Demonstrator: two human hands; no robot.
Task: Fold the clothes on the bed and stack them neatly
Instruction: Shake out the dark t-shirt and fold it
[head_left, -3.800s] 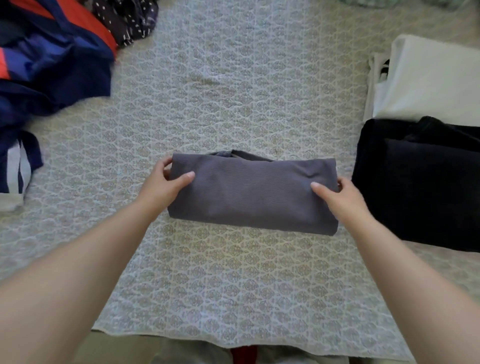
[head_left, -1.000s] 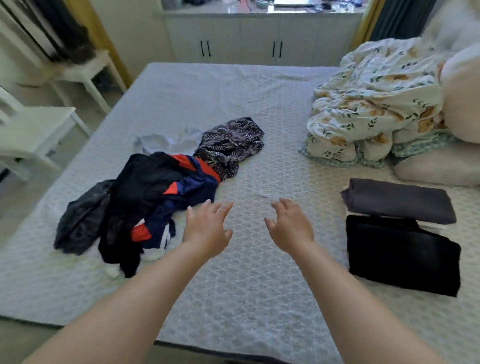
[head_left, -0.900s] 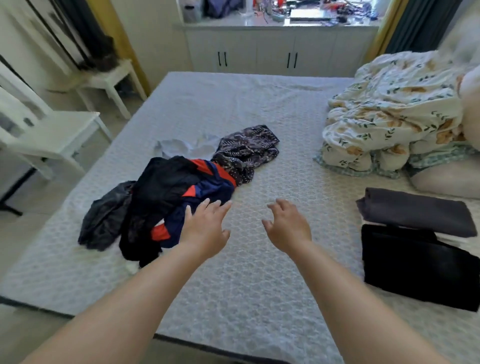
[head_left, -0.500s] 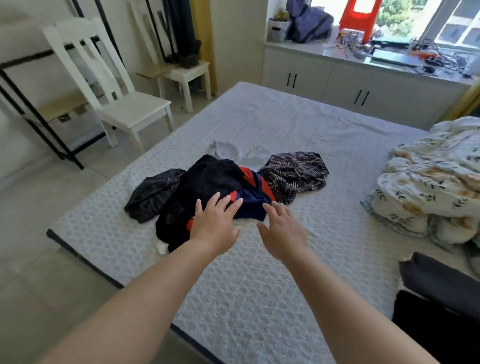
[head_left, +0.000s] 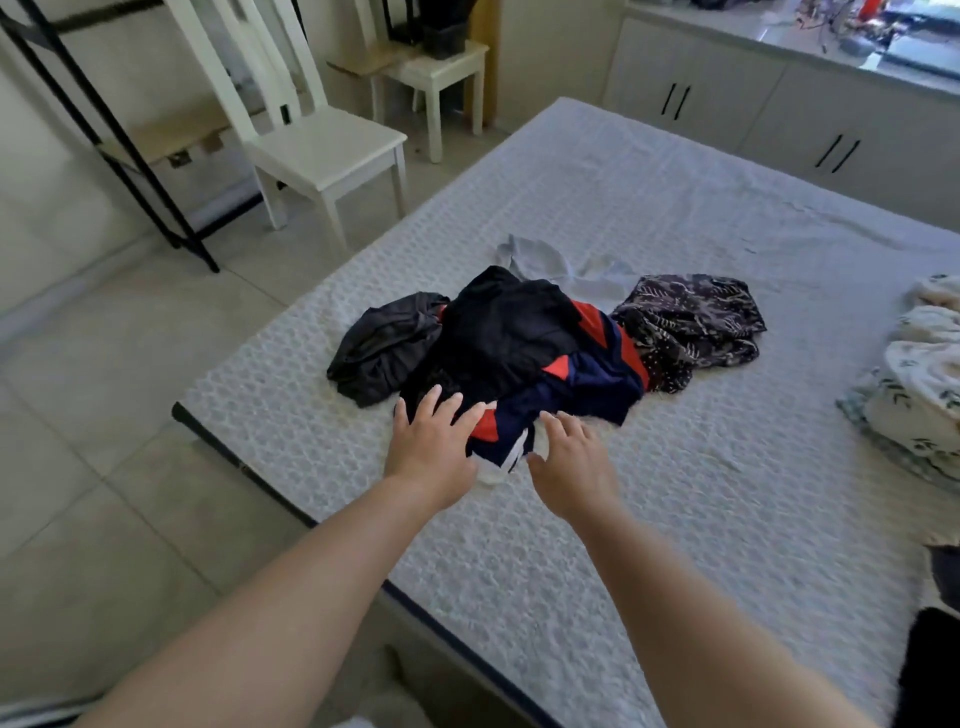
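Note:
A heap of unfolded clothes lies on the bed (head_left: 727, 467). In it are a navy, red and white garment (head_left: 566, 384), a black garment (head_left: 498, 332) on top, a dark grey one (head_left: 384, 343) to the left, a dark patterned one (head_left: 691, 322) to the right and a pale blue one (head_left: 561, 265) behind. My left hand (head_left: 431, 447) reaches with spread, straight fingers onto the heap's near edge. My right hand (head_left: 571, 462), fingers loosely spread, hovers at the garment's white hem and holds nothing. The folded black stack (head_left: 935, 670) shows at the frame's lower right.
A flowered quilt (head_left: 919, 384) is bunched at the right edge of the bed. A white chair (head_left: 311, 140) and a white stool (head_left: 436, 67) stand on the tiled floor to the left. White cabinets (head_left: 779, 104) run along the far wall.
The folded grey garment was set on the stack at the right. My view turned left and both hands reached forward to the heap's near edge.

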